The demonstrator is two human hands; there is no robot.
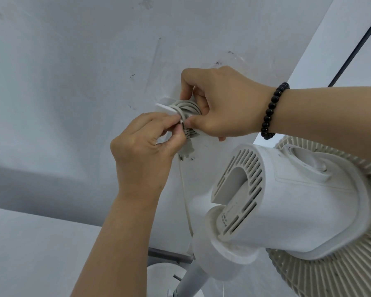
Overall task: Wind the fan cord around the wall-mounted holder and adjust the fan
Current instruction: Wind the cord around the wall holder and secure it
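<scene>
Pinching the cord [185, 108] end with left hand [141, 151] at seven o'clock of the wall holder [165, 108], right hand [221, 103] gripping the coils at three o'clock, likely to stop unwinding; fan [287, 202] below, untouched.

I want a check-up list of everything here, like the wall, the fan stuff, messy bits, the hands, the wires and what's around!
Surface: white wall, scuffed with dark marks.
Job's things: white holder on the wall, grey cord coiled round it; plug hangs just below the coil; white fan at lower right, seen from behind.
Clutter: nothing seen.
Grips: left hand pinches the cord at the holder; right hand, beaded bracelet on its wrist, holds the coil.
Cables: one cord strand drops down the wall behind the fan.
Surroundings: fan pole and round base below.
</scene>
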